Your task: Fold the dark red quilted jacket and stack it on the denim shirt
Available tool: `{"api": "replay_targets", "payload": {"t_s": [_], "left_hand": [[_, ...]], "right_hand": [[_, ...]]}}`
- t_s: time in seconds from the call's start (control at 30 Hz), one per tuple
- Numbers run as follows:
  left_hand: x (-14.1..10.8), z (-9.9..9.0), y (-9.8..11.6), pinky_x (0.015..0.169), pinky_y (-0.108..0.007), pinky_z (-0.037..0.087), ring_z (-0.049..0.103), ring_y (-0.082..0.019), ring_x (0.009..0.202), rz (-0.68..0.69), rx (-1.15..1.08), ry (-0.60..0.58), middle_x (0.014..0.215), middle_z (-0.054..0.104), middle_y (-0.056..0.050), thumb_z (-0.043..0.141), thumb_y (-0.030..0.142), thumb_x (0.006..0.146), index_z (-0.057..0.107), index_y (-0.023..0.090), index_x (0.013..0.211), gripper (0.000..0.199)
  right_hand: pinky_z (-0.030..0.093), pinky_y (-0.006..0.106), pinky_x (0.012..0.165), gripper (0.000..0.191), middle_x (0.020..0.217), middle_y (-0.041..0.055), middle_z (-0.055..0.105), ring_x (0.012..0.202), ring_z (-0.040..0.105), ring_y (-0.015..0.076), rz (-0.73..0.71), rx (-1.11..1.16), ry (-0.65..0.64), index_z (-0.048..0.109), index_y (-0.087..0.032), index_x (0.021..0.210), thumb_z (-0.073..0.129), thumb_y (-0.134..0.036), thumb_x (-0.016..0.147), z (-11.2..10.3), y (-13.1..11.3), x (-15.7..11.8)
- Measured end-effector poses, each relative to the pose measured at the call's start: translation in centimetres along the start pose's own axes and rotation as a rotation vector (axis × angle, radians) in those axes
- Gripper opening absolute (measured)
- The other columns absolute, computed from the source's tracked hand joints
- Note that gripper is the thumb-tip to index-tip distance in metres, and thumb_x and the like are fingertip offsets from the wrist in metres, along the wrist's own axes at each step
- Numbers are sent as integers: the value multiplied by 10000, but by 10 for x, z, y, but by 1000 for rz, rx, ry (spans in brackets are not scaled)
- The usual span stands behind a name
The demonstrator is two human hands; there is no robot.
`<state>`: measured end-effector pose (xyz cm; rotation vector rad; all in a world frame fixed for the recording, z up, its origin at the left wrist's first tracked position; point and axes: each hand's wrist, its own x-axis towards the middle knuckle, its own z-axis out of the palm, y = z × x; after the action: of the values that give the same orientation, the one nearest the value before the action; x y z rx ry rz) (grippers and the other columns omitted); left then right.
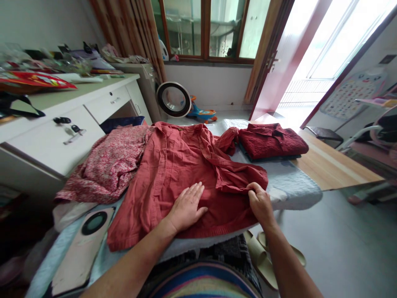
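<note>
A red shirt (182, 165) lies spread over a light blue cloth-covered surface (287, 182), its collar end away from me. My left hand (187, 207) rests flat on the shirt's lower middle, fingers stretched out. At the right edge of the shirt, my right hand (259, 200) pinches a fold of the red fabric. To the left lies a crumpled pink patterned garment (108, 165). A dark red folded garment (273, 140) sits at the back right, on top of a darker folded cloth.
A phone (82, 248) lies at the near left. Beyond are a white desk (46, 136) with bags on it, and a washing machine with its round door (173, 99) open. Slippers (263, 265) are on the floor below.
</note>
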<state>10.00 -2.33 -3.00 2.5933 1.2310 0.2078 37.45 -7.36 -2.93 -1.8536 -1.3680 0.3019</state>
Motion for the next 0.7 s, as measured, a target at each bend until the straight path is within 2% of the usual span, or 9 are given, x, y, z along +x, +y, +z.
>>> {"api": "replay_targets", "payload": {"t_s": [0.1, 0.2, 0.3, 0.37, 0.43, 0.5, 0.57, 0.7], "left_hand": [[-4, -3, -4, 1169, -437, 247, 280, -265, 1440, -21, -43, -45, 1556, 305, -155, 599, 458, 818, 334, 133, 1475, 779], [-14, -11, -12, 1160, -425, 268, 327, -251, 1420, -13, -83, -27, 1528, 372, -143, 601, 424, 815, 364, 153, 1460, 738], [-32, -27, -33, 1150, -466, 274, 361, -268, 1398, -89, -25, 75, 1494, 436, -113, 559, 406, 848, 458, 203, 1401, 598], [-47, -40, -55, 1144, -487, 271, 364, -284, 1390, -200, 75, 172, 1476, 459, -106, 503, 374, 876, 511, 210, 1351, 503], [-64, -50, -79, 1134, -494, 283, 374, -308, 1376, -349, 190, 265, 1448, 481, -119, 455, 351, 886, 550, 202, 1299, 449], [-82, -54, -101, 1116, -472, 317, 419, -304, 1341, -480, 229, 292, 1402, 508, -142, 417, 338, 886, 538, 174, 1292, 454], [-98, -54, -116, 1091, -436, 361, 465, -284, 1307, -554, 180, 265, 1378, 516, -158, 398, 341, 883, 478, 136, 1334, 501], [-117, -52, -128, 1042, -430, 417, 522, -293, 1261, -644, -5, 265, 1371, 531, -172, 476, 345, 835, 394, 118, 1384, 600]], "right_hand": [[431, 323, 738, 135, 769, 31, 631, 753, 576, 206, -88, -38, -25, 576, -215, 781, 447, -255, 779, 2, 0, -2], [449, 364, 815, 95, 857, 59, 623, 856, 572, 230, -226, -135, -80, 582, -209, 818, 511, -243, 765, 3, -6, -7], [400, 462, 979, 246, 1090, 98, 603, 1074, 529, 280, -374, -227, -99, 602, -207, 984, 586, -226, 739, 7, -21, -17], [301, 528, 1082, 342, 1249, 108, 550, 1228, 448, 311, -467, -247, -125, 594, -216, 1078, 614, -216, 737, 12, -35, -24], [239, 559, 1124, 389, 1333, 105, 509, 1315, 375, 324, -539, -226, -192, 585, -226, 1129, 634, -227, 743, 21, -50, -28], [247, 568, 1127, 431, 1370, 109, 491, 1340, 356, 325, -585, -179, -269, 576, -232, 1169, 657, -252, 746, 30, -61, -28], [296, 552, 1109, 462, 1361, 114, 506, 1308, 403, 316, -606, -135, -337, 571, -231, 1200, 669, -257, 749, 40, -67, -26], [429, 459, 1020, 408, 1216, 94, 606, 1144, 547, 259, -576, -70, -436, 591, -225, 1193, 626, -183, 788, 55, -67, -21]]}}
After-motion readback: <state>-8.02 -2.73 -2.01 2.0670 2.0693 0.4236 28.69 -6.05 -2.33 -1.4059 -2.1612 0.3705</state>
